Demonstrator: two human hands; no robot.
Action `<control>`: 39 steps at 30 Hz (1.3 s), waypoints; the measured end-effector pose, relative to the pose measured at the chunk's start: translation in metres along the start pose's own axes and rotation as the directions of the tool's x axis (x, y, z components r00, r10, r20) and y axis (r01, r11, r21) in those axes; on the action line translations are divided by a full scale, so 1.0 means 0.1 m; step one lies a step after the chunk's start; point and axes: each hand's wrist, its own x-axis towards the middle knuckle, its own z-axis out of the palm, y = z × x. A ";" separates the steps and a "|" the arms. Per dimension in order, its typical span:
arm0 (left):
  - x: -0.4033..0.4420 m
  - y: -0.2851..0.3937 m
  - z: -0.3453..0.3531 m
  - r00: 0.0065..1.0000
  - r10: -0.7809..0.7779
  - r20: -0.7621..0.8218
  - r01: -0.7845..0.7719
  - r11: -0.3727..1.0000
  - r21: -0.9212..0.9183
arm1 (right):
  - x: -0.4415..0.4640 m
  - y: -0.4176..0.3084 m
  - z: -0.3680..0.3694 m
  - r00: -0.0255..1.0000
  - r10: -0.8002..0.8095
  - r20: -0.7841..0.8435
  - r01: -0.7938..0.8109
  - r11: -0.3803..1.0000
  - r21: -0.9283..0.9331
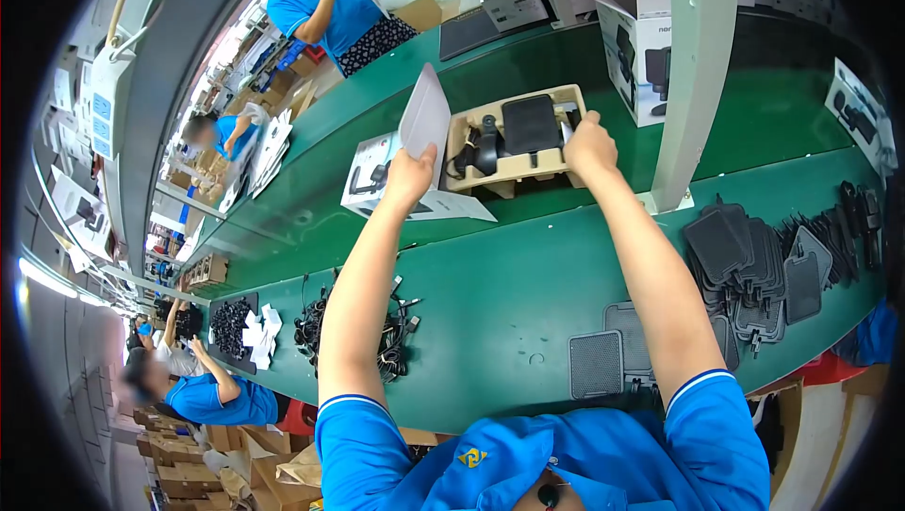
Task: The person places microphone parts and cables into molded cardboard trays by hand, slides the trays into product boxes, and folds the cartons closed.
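Note:
My left hand (412,174) is closed on the edge of an open white printed box (372,157), whose pale flap (426,113) stands raised. A beige moulded tray (528,170) sits at the box's right side, slightly tilted. In the tray lie a black flat rectangular piece (532,124), a black rounded part (487,145) and a dark cable (462,160). Around the tray's right end, my right hand (591,145) is closed, its fingertips over the rim. Whether the tray's left end is inside the box I cannot tell.
Black mesh-faced panels (735,247) pile up at the right of the green table (490,322). Bundled black cables (391,337) lie left. A pale post (693,87) rises near my right hand, beside another white box (636,58). Several people in blue shirts work nearby.

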 end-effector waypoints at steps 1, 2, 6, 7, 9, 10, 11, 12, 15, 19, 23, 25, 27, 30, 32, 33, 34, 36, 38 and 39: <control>0.00 0.05 0.02 0.998 -0.055 -0.008 0.055 0.993 0.108 | -0.09 -0.03 0.03 1.000 -0.007 0.026 0.007 1.000 -0.005; 0.02 0.07 0.02 0.998 -0.057 0.010 0.055 0.992 0.113 | -0.15 -0.05 0.05 0.999 -0.013 0.051 0.014 1.000 -0.010; -0.01 0.28 -0.12 0.955 -0.029 0.294 0.021 0.999 0.030 | -0.19 -0.07 0.00 0.996 -0.010 0.092 0.014 0.999 -0.043; -0.10 0.38 -0.21 0.901 0.038 0.432 -0.015 0.998 -0.055 | -0.17 -0.07 -0.01 0.996 -0.009 0.084 0.013 0.999 -0.045; -0.08 0.34 -0.34 0.829 0.097 0.551 0.015 0.981 -0.194 | -0.15 -0.06 0.01 0.997 -0.005 0.076 0.009 0.999 -0.051; -0.01 0.24 -0.45 0.832 0.081 0.549 0.066 0.967 -0.244 | -0.14 -0.07 0.00 0.997 -0.009 0.072 0.013 0.998 -0.056; 0.06 0.12 -0.54 0.832 0.064 0.550 0.120 0.949 -0.292 | -0.15 -0.08 -0.02 0.998 -0.010 0.069 0.014 0.998 -0.062; 0.17 -0.06 -0.54 0.962 0.074 0.261 -0.008 0.970 -0.243 | -0.16 -0.08 -0.03 0.998 -0.007 0.068 0.012 0.998 -0.069; 0.57 -1.06 -0.67 0.912 0.333 -0.240 -0.178 0.848 0.499 | -0.15 -0.06 -0.03 0.997 -0.008 0.071 0.014 0.996 -0.083; 0.74 -1.68 -0.70 0.950 -0.278 -0.139 0.307 0.766 0.565 | -0.04 0.02 -0.05 0.991 -0.073 0.110 0.085 0.991 -0.103; 0.63 -1.40 -0.73 0.947 -0.312 -0.077 0.289 0.722 0.628 | -0.01 0.08 -0.07 0.973 -0.176 0.149 0.196 0.971 -0.134; 0.63 -1.35 -0.75 0.947 -0.317 -0.051 0.270 0.700 0.661 | -0.08 0.04 -0.05 0.968 -0.183 0.169 0.205 0.971 -0.125; 0.66 -1.42 -0.75 0.951 -0.304 -0.050 0.256 0.690 0.677 | -0.12 0.03 -0.02 0.964 -0.198 0.175 0.224 0.964 -0.142; 0.64 -1.36 -0.74 0.949 -0.311 -0.045 0.253 0.673 0.695 | -0.13 0.04 0.00 0.974 -0.183 0.137 0.201 0.970 -0.138; 0.63 -1.36 -0.71 0.949 -0.312 -0.051 0.259 0.673 0.693 | -0.13 0.01 0.01 0.985 -0.143 0.097 0.157 0.975 -0.158; 0.62 -1.39 -0.71 0.952 -0.302 -0.048 0.250 0.676 0.693 | -0.10 0.01 0.03 0.989 -0.123 0.087 0.136 0.978 -0.156; 0.61 -1.37 -0.70 0.950 -0.310 -0.046 0.252 0.668 0.700 | -0.06 0.02 0.03 0.989 -0.121 0.087 0.134 0.978 -0.162; 0.56 -1.33 -0.73 0.944 -0.327 -0.049 0.261 0.647 0.716 | 0.01 0.03 0.03 0.989 -0.122 0.089 0.135 0.976 -0.170; 0.52 -1.32 -0.73 0.945 -0.322 -0.062 0.266 0.644 0.718 | 0.06 0.01 0.03 0.991 -0.103 0.085 0.115 0.980 -0.162; 0.49 -1.32 -0.73 0.945 -0.320 -0.064 0.267 0.643 0.718 | 0.08 0.01 0.03 0.993 -0.090 0.081 0.102 0.983 -0.156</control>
